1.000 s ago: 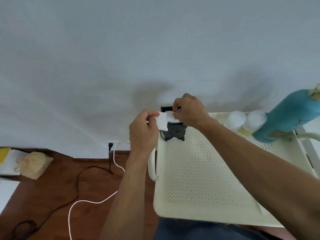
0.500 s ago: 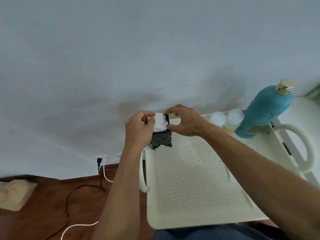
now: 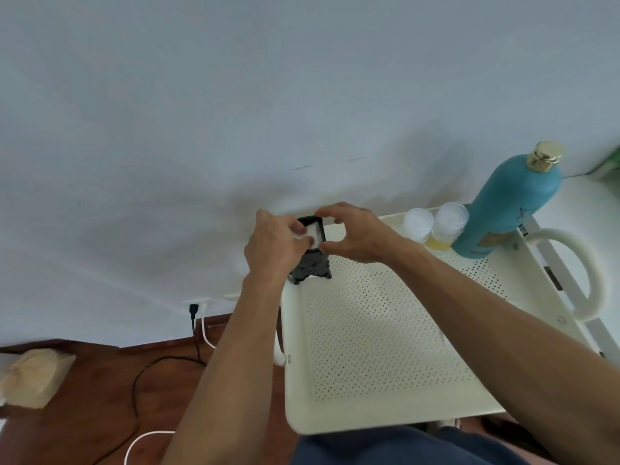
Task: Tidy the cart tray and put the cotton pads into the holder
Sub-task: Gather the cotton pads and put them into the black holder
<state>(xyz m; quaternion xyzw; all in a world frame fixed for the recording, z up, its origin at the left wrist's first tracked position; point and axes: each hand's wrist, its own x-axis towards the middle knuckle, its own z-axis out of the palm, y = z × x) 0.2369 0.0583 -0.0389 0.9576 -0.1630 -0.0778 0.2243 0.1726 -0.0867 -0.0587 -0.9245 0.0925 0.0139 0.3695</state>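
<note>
A black ornate holder (image 3: 312, 267) stands in the far left corner of the cream perforated cart tray (image 3: 375, 333). White cotton pads (image 3: 314, 232) fill its open top. My left hand (image 3: 273, 248) presses its fingers onto the pads from the left. My right hand (image 3: 355, 234) grips the holder's rim, thumb at the near edge and fingers curled over the far edge. The holder's left side is hidden behind my left hand.
Two small jars with clear lids (image 3: 434, 221) and a tall teal bottle with a gold cap (image 3: 503, 209) stand at the tray's far right corner. A cream loop handle (image 3: 593, 273) sticks out on the right. Cables (image 3: 161, 374) and a tan bag (image 3: 33, 377) lie on the wooden floor.
The pads, held above the holder between both hands, have gone down into its top. My right hand has shifted onto the holder's rim. The camera view has drifted left.
</note>
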